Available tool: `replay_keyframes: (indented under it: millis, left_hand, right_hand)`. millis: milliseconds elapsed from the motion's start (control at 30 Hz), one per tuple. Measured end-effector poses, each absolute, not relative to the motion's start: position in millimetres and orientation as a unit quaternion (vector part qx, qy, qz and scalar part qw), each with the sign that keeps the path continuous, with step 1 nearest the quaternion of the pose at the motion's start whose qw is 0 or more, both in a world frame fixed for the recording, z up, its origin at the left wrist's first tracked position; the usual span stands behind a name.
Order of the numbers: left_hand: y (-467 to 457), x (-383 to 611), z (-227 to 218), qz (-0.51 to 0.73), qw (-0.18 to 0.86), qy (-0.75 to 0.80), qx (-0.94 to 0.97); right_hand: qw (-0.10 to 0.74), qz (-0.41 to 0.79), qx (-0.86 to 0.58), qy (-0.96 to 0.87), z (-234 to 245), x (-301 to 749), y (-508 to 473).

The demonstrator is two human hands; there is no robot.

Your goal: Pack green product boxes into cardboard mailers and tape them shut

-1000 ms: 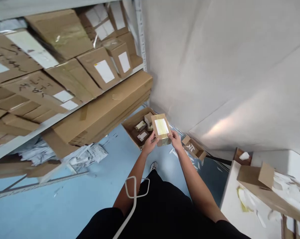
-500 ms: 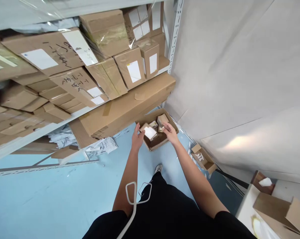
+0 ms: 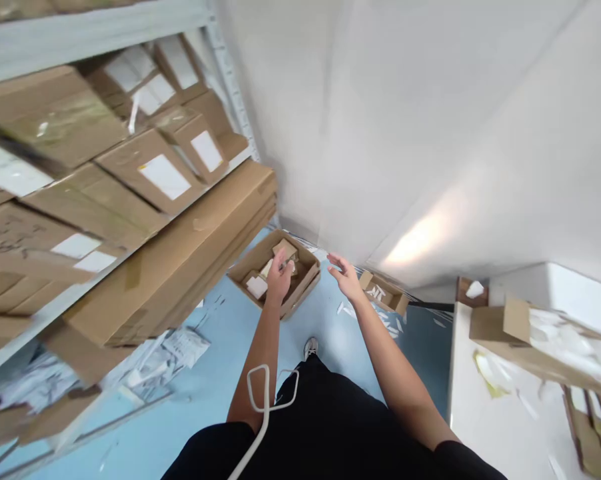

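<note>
On the floor stands an open cardboard carton (image 3: 300, 298) with several small boxes inside. One small box with a white label (image 3: 256, 285) lies at its left side, and a plain brown small box (image 3: 284, 250) is near its far side. My left hand (image 3: 279, 275) is in front of the carton's middle in my view, thumb and fingers apart, holding nothing; whether it touches a box is hidden. My right hand (image 3: 345, 277) hangs in the air to the right of the carton, empty, with its fingers spread.
To the left, a metal shelf (image 3: 95, 30) carries labelled cartons, with a long carton (image 3: 180, 247) beneath. Bagged papers (image 3: 165, 357) lie low. A small open box (image 3: 385, 291) and white scraps are on the floor by the wall. A white table (image 3: 485, 427) holding cartons stands at right.
My view has swung to the right, so shelf and carton appear farther left. My hands have moved apart, the right one leaving the carton. The white-labelled box, earlier by my left fingers, lies clear of them.
</note>
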State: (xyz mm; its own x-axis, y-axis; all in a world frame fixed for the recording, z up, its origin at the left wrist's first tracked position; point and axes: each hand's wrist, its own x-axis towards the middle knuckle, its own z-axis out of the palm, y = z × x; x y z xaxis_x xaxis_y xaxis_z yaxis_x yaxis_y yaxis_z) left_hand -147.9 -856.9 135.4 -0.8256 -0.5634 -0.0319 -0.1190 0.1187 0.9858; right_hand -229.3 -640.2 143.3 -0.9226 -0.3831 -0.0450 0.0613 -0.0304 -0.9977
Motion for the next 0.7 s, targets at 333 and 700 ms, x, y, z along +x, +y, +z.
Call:
replay_keyframes:
  millis: [333,700]
  left_hand:
    - [-587,-210,193,-0.647,0.027,-0.762,-0.022]
    - [-303,-71,393,-0.632,0.115,-0.599,-0.478]
  right_hand:
    - [-0.075,-0.721,0.028,0.688,186,-170,-373]
    - [-0.284,-0.677,0.222,0.641,204,-8,-109]
